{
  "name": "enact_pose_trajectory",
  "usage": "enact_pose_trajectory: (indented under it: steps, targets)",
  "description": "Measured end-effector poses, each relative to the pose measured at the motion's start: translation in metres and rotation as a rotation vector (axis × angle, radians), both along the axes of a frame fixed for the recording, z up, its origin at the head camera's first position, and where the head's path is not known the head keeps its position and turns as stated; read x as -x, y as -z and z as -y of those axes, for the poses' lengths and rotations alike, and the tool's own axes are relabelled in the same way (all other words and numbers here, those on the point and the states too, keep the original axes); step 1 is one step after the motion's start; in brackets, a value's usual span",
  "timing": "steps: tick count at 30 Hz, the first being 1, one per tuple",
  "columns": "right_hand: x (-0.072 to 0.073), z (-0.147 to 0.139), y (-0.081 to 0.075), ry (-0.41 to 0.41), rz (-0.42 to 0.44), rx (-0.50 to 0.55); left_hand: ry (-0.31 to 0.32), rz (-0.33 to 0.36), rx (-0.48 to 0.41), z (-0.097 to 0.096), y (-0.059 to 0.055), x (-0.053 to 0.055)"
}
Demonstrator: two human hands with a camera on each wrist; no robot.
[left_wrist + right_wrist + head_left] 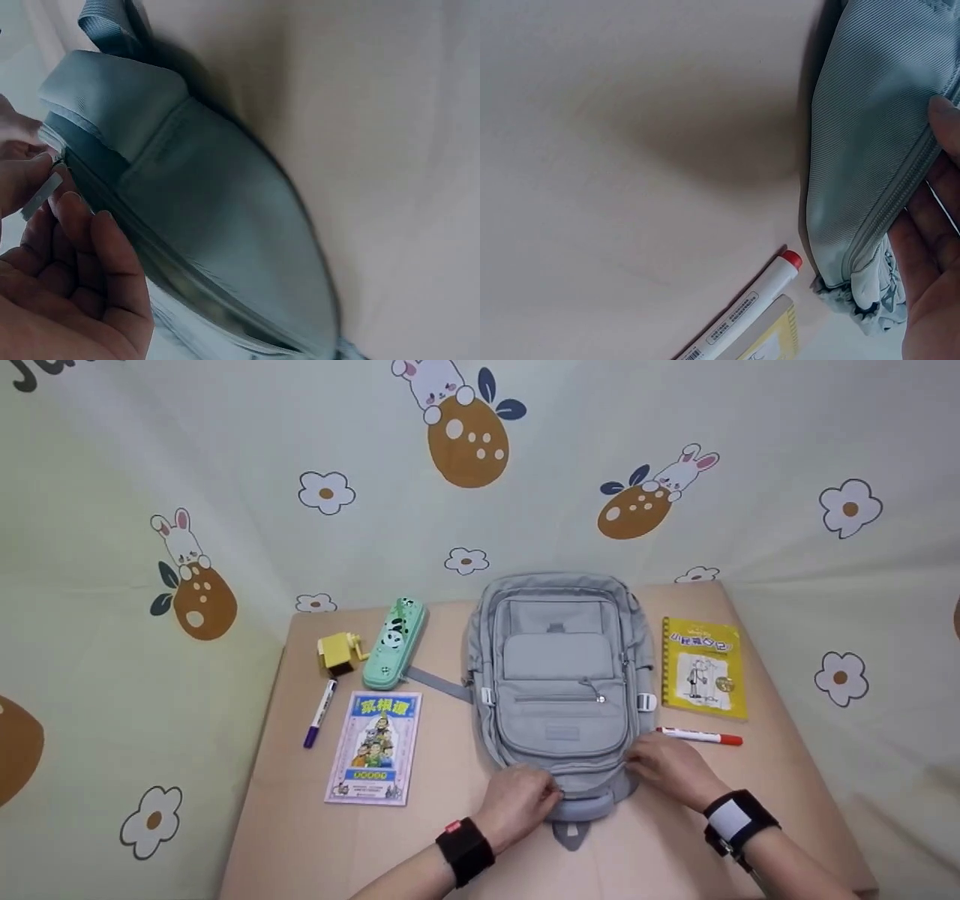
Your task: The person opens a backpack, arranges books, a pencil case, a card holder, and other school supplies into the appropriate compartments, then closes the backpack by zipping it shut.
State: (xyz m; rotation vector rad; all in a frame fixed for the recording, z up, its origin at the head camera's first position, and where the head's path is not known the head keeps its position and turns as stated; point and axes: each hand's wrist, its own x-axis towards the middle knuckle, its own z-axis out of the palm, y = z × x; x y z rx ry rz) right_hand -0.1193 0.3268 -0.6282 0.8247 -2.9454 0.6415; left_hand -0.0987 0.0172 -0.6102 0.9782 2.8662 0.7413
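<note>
A grey backpack (559, 656) lies on the table with its front pocket up and its top handle (581, 808) toward me. At its top edge my left hand (517, 804) pinches a zipper pull (42, 196) between thumb and finger, the other fingers curled. Beside that hand, part of the zipper seam gapes in the left wrist view. My right hand (671, 769) grips the bag's upper right edge, its thumb on the cloth by the zipper (900, 187) and its fingers along the other side.
Left of the bag lie a green panda pencil case (395, 641), a yellow hand-crank sharpener (339, 651), a purple-capped marker (321, 712) and a pink-bordered book (373, 748). To the right are a yellow spiral notebook (703, 667) and a red-capped marker (701, 736).
</note>
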Motion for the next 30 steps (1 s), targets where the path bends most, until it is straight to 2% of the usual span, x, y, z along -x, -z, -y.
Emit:
enact_pose_trajectory:
  steps: [3,6,10,16,19,23,27,30]
  targets:
    - [0.000,0.001,0.000,-0.001,-0.006,0.006,0.029,-0.034,0.008,-0.010,-0.001,0.002]
    - [0.000,0.002,0.001,-0.013,-0.016,0.019,0.038,-0.019,0.009,-0.014,-0.003,0.005]
    - [0.000,0.002,0.002,-0.019,-0.037,0.037,0.028,0.015,0.011,-0.008,-0.005,0.006]
    - [-0.003,-0.002,0.001,0.011,-0.006,0.046,0.013,0.095,0.036,-0.001,-0.008,0.006]
    - [-0.005,-0.003,0.001,0.008,-0.002,0.040,-0.007,0.148,0.079,-0.002,-0.010,0.006]
    - [-0.005,-0.004,0.002,-0.017,-0.028,0.040,-0.019,0.178,0.123,-0.004,-0.013,0.005]
    - [-0.005,-0.003,0.004,-0.033,-0.053,0.051,-0.022,0.201,0.102,-0.005,-0.014,0.003]
    - [-0.004,-0.003,0.006,-0.039,-0.073,0.059,-0.039,0.278,0.050,-0.006,-0.013,0.002]
